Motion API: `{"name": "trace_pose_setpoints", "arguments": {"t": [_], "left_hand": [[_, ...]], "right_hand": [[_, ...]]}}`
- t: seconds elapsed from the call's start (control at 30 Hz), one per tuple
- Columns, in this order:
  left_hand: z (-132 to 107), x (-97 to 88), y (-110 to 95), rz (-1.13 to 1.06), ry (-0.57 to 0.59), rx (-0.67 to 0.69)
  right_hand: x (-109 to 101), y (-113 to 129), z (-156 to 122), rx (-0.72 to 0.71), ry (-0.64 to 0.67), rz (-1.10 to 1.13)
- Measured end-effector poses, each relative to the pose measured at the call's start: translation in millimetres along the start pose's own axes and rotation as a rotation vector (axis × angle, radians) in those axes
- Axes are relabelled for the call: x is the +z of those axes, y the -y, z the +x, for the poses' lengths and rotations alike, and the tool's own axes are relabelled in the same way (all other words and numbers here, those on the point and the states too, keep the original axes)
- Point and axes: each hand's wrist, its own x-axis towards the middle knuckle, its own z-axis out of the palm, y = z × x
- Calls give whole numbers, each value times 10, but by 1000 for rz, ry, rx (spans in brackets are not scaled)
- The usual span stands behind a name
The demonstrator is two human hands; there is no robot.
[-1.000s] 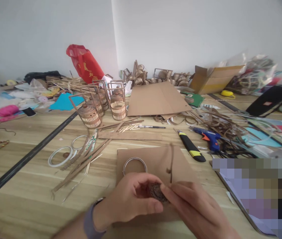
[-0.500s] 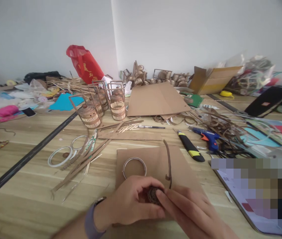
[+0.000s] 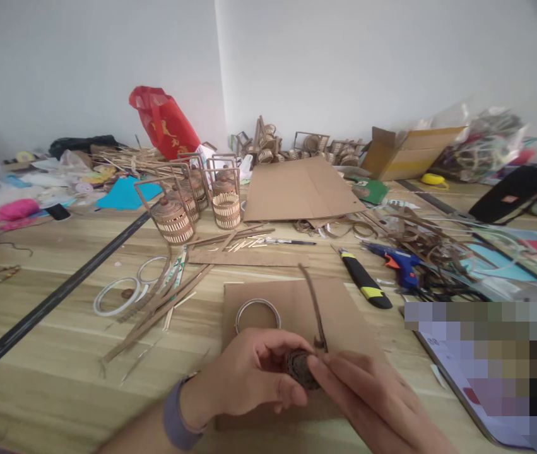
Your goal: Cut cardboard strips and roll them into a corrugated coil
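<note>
Between my two hands is a small coil of dark brown strip (image 3: pixel 300 368), wound into a round disc. My left hand (image 3: pixel 253 375) curves round its left side, fingers behind and thumb in front. The fingers of my right hand (image 3: pixel 363 391) press together on its right edge. A loose brown strip (image 3: pixel 314 299) stands up from near my right fingertips and leans left; where it joins the coil is hidden. Under my hands lies a cardboard sheet (image 3: pixel 291 293). A pale ring (image 3: pixel 257 301) rests on that sheet just beyond my left hand.
Lidded woven baskets with handles (image 3: pixel 173 221) stand beyond, left of centre. To the right lie a yellow-black utility knife (image 3: pixel 365 280), a blue glue gun (image 3: pixel 403 265) and a tablet (image 3: pixel 452 378). Brown strips (image 3: pixel 164 302) and white tape rings (image 3: pixel 117 296) are scattered on the left.
The coil shows more between my hands and has shifted slightly right. My left thumb has lowered away from its face. The loose strip's upper end now leans further left.
</note>
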Motion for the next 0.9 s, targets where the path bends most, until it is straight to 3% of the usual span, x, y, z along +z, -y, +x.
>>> {"name": "trace_pose_setpoints", "arguments": {"t": [0.1,0.27,0.33,0.5,0.67,0.77,0.9], "left_hand": [[-9,0,-5,2,21,-29],[-4,119,27,381,-307,175],[-5,167,39,547,-376,222],[-19,138,10,831,-380,330],[-24,32,-23,1030,-390,342],[-20,11,-15,1076,-400,349],[-16,1,1,1126,-396,370]], "right_hand": [[-27,-25,12,-24,23,-6],[-18,-59,116,-55,-26,22],[8,-55,134,-58,-14,19],[61,-139,139,-97,-53,-134],[67,-342,205,50,-112,-217],[73,-377,221,143,-84,-172],[95,-330,214,120,-15,-16]]}}
